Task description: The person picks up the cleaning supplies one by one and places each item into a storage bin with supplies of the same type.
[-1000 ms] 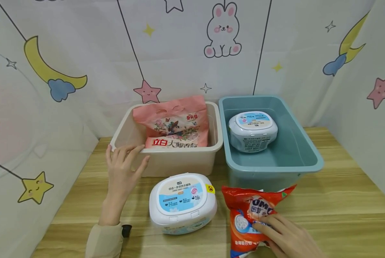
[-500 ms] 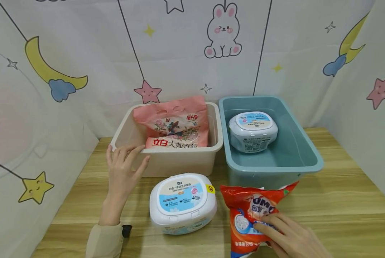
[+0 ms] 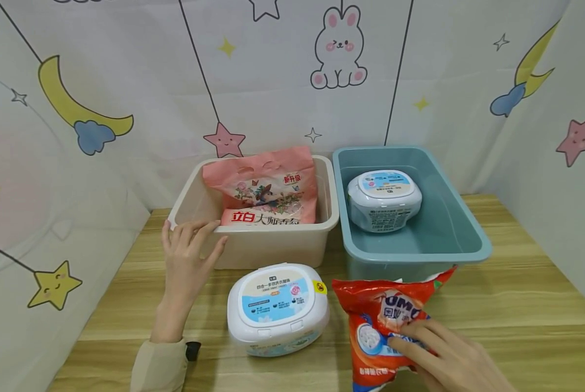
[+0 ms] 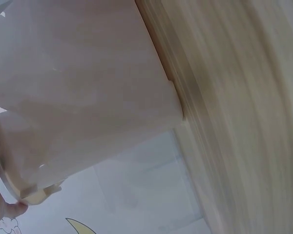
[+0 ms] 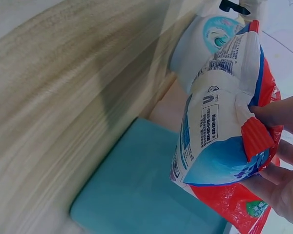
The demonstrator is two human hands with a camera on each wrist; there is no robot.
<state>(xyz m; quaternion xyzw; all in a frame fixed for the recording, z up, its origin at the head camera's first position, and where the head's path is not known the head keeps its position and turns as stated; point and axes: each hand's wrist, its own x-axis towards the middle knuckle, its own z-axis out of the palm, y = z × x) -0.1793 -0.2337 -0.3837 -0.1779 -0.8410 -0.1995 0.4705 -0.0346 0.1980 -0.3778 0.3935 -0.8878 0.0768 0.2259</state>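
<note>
My right hand (image 3: 449,354) grips a red OMO laundry detergent bag (image 3: 387,305) by its right side, in front of the blue-green bin (image 3: 419,257). The right wrist view shows the bag's white and blue back (image 5: 219,112), with fingers and thumb pinching its folded edge. On the left, my left hand (image 3: 186,258) rests its fingers on the front rim of the cream bin (image 3: 272,245), thumb spread apart from them. A pink detergent bag (image 3: 272,190) stands inside that bin. A white laundry pod box (image 3: 277,310) sits on the table between my hands.
Inside the blue-green bin, toward its left, stands another white pod box (image 3: 384,198). Both bins stand side by side at the back of the wooden table (image 3: 527,305), against a white cartoon-printed cloth (image 3: 272,71).
My right hand has lifted and tilted the red detergent bag slightly, its top right corner rising toward the blue-green bin. The left hand stays on the cream bin's rim.
</note>
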